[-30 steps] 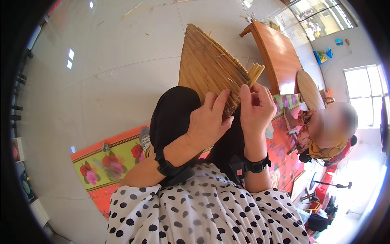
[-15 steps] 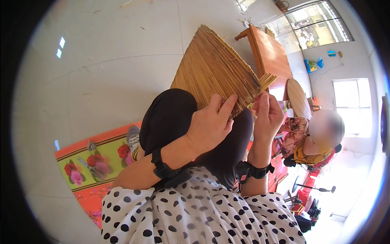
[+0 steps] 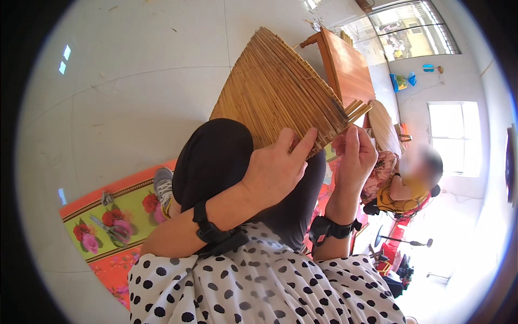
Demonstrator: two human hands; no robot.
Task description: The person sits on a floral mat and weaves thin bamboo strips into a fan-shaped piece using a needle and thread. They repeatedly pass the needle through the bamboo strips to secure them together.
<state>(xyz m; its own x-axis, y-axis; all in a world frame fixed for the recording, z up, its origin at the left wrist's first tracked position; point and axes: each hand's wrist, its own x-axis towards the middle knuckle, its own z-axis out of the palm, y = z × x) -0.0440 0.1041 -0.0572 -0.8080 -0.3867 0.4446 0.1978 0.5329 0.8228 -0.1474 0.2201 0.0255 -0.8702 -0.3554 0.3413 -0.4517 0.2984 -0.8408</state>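
A panel of tan reed stalks (image 3: pixel 275 92), bound side by side into a fan shape, leans over my knees. My left hand (image 3: pixel 278 164) grips its near edge, with the index and middle fingers stretched over the stalks and the thumb side lower down. Several loose stalk ends (image 3: pixel 358 111) stick out past the panel's right corner. Just below them my right hand (image 3: pixel 355 154) is closed in a pinch, its thumb up; what lies between its fingertips is too small to make out.
Scissors (image 3: pixel 114 232) lie on a red and green flowered mat (image 3: pixel 121 258) at my left. A wooden table (image 3: pixel 348 67) stands ahead to the right, with a pale oval panel (image 3: pixel 384 127) beside it. Another person (image 3: pixel 396 189) sits at my right.
The view has shifted slightly, so the room and mat sit further left. Both hands keep their places on the panel; the protruding stalk ends look more spread apart.
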